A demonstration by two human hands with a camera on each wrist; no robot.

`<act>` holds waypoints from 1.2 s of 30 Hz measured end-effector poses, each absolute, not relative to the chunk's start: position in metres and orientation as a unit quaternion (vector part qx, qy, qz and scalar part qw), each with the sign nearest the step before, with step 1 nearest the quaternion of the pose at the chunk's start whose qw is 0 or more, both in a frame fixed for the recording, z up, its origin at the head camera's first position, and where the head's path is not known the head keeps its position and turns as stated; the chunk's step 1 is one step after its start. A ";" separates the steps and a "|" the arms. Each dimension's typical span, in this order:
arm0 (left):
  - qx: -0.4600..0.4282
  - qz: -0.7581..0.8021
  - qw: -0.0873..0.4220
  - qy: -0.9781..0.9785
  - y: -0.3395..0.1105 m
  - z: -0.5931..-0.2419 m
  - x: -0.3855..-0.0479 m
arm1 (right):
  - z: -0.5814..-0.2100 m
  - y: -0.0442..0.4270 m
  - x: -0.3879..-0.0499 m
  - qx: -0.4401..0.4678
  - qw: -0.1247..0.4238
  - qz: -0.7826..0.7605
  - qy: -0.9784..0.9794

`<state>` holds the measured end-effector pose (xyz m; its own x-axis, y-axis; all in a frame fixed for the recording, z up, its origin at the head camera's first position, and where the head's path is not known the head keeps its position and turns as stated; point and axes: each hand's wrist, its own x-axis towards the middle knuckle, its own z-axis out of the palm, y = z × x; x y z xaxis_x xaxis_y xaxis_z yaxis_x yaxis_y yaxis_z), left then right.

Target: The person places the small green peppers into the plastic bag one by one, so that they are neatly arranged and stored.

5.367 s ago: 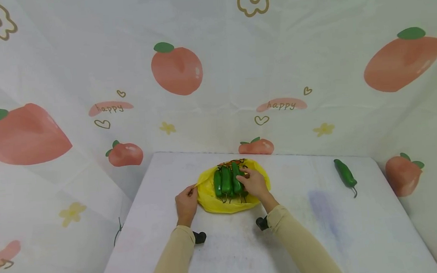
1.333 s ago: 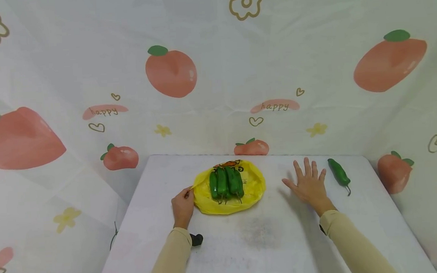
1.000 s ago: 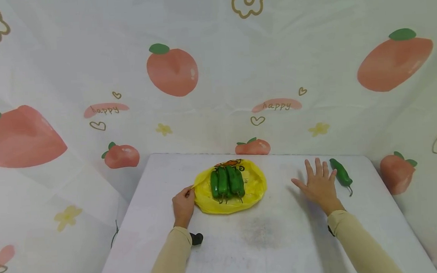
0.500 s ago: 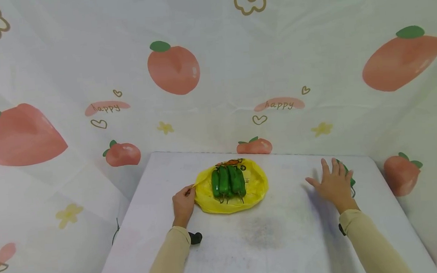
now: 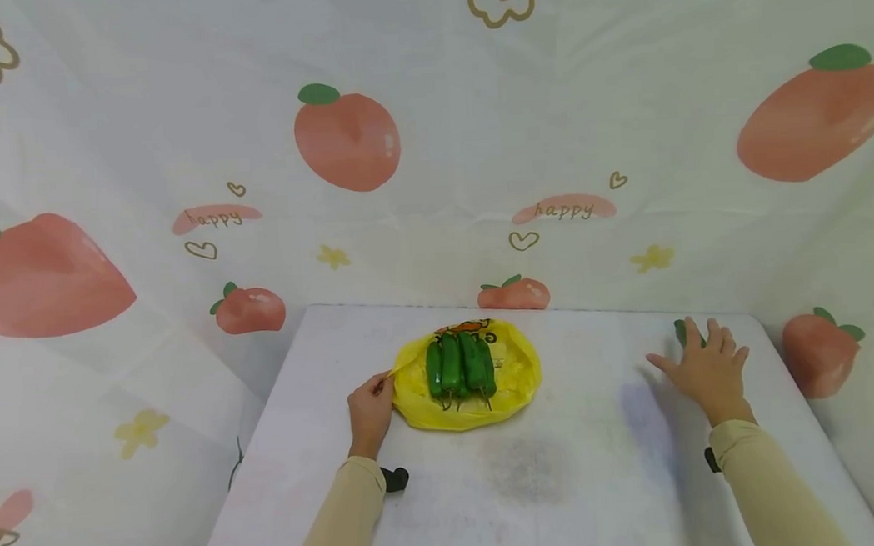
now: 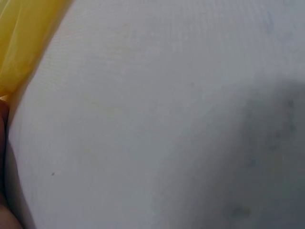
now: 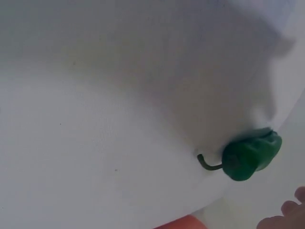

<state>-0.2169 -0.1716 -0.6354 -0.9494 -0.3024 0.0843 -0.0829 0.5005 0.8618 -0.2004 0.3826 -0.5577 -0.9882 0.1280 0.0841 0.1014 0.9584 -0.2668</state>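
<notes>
A yellow plastic bag lies spread on the table with several green peppers side by side on it, stems toward the person. At the bag's left edge my left hand pinches the plastic between thumb and fingers; the left wrist view shows a fold of the yellow bag. My right hand is spread over a single green pepper at the far right, largely hiding it in the head view. In the right wrist view this green pepper lies on the table, apart from the fingertips.
The white table has a grey smudge and a purple stain. A fruit-printed cloth hangs behind and along both sides of it. Black wrist straps show at the cuffs.
My right hand has left the peppers on the bag and moved right, spread, until it is over the single pepper. The left hand keeps pinching the bag's edge.
</notes>
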 end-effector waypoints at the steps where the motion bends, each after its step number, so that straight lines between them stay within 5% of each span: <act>1: 0.114 -0.488 0.113 -0.858 -0.171 -0.636 -0.217 | -0.558 0.385 -0.201 -0.061 0.047 0.135 -0.988; 12: 0.131 -0.490 0.115 -0.854 -0.170 -0.635 -0.214 | -0.572 0.400 -0.202 -0.078 0.064 0.177 -0.979; 23: 0.118 -0.483 0.131 -0.858 -0.169 -0.638 -0.217 | -0.581 0.411 -0.195 -0.145 -0.003 0.225 -0.963; 36: 0.112 -0.484 0.132 -0.858 -0.169 -0.635 -0.215 | -0.583 0.407 -0.197 -0.190 -0.012 0.221 -0.957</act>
<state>-0.2150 -0.1686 -0.6354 -0.9399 -0.3205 0.1181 -0.0645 0.5059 0.8602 -0.1967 0.4070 -0.5826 -0.9277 0.3575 -0.1074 0.3683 0.8303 -0.4182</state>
